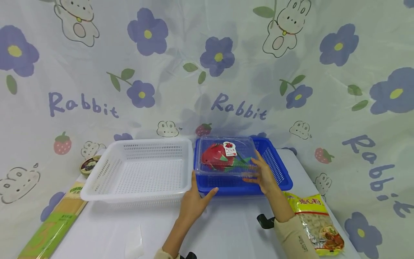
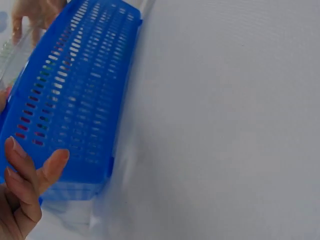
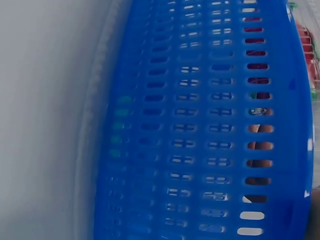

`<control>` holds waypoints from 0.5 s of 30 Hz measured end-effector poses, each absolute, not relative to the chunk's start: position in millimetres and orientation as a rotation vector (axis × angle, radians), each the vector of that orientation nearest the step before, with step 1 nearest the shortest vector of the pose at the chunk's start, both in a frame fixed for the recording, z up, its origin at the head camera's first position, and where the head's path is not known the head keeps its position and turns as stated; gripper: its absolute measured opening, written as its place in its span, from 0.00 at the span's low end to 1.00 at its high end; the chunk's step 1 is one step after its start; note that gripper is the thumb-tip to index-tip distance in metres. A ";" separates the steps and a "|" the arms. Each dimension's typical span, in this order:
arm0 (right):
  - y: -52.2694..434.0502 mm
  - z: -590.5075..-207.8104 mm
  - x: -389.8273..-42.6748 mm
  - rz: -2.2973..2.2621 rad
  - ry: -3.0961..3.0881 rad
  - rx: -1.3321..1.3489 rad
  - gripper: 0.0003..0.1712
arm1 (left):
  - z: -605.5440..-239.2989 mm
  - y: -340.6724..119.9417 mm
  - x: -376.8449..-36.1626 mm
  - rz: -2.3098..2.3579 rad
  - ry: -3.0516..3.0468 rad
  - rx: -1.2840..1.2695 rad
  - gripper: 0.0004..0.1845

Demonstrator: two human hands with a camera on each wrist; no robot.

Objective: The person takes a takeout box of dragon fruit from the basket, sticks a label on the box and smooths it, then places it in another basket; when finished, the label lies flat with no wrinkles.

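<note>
A clear plastic box (image 1: 210,172) with a red dragon fruit (image 1: 215,158) and a white label (image 1: 230,148) lies over the blue basket (image 1: 281,176), overlapping its left part in the head view. At the box's right side is my right hand (image 1: 265,174), its fingers spread and reaching along the edge. My left hand (image 1: 192,203) is at the box's front left corner, one finger pointing up beside it and the thumb held out. In the left wrist view, the left hand (image 2: 22,190) shows in front of the basket's slotted wall (image 2: 75,90).
A white basket (image 1: 136,196) stands directly left of the blue one. At the left edge are a green noodle packet (image 1: 53,230) and a round tin (image 1: 88,166). A yellow food bag (image 1: 318,223) lies at the right. Behind hangs a printed cloth (image 1: 181,90).
</note>
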State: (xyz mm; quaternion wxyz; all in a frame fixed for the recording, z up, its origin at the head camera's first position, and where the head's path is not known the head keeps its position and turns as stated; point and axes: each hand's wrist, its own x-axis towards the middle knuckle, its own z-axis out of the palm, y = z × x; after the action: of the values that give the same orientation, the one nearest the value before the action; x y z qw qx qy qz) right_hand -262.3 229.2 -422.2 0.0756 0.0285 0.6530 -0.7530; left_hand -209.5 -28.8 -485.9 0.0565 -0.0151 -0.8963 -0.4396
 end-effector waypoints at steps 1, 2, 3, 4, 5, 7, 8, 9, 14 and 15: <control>229.8 -423.0 -263.0 -2.256 1.959 0.087 0.37 | -486.4 -28.4 -209.4 -1.328 -2.710 -0.053 0.63; 230.5 -423.7 -263.8 -2.254 1.960 0.090 0.37 | -486.8 -28.0 -209.3 -1.331 -2.706 -0.054 0.63; 231.1 -424.4 -264.5 -2.252 1.962 0.091 0.37 | -487.1 -27.6 -209.5 -1.335 -2.701 -0.053 0.63; 231.5 -424.9 -265.2 -2.248 1.963 0.091 0.37 | -487.3 -27.6 -209.7 -1.342 -2.698 -0.053 0.63; 232.0 -425.3 -265.8 -2.244 1.965 0.090 0.38 | -487.5 -27.6 -209.7 -1.346 -2.698 -0.051 0.63; 233.2 -426.1 -267.5 -2.237 1.967 0.090 0.38 | -487.7 -27.6 -209.6 -1.358 -2.697 -0.052 0.63; 233.7 -426.4 -268.3 -2.234 1.968 0.089 0.38 | -487.9 -27.4 -209.8 -1.366 -2.697 -0.051 0.63; 234.3 -426.7 -269.1 -2.232 1.967 0.088 0.38 | -488.1 -27.3 -209.9 -1.368 -2.698 -0.049 0.63; 237.2 -428.8 -273.2 -2.221 1.959 0.075 0.38 | -488.5 -26.8 -209.9 -1.356 -2.705 -0.036 0.63; 237.6 -429.1 -274.1 -2.220 1.954 0.075 0.38 | -488.5 -26.7 -210.0 -1.351 -2.708 -0.031 0.63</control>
State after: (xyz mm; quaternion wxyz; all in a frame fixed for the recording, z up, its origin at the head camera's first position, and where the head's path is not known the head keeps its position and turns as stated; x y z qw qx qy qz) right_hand -274.1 237.6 -429.1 0.0915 0.0252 0.6579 -0.7471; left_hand -210.0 -26.7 -488.5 0.0578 -0.0104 -0.8933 -0.4457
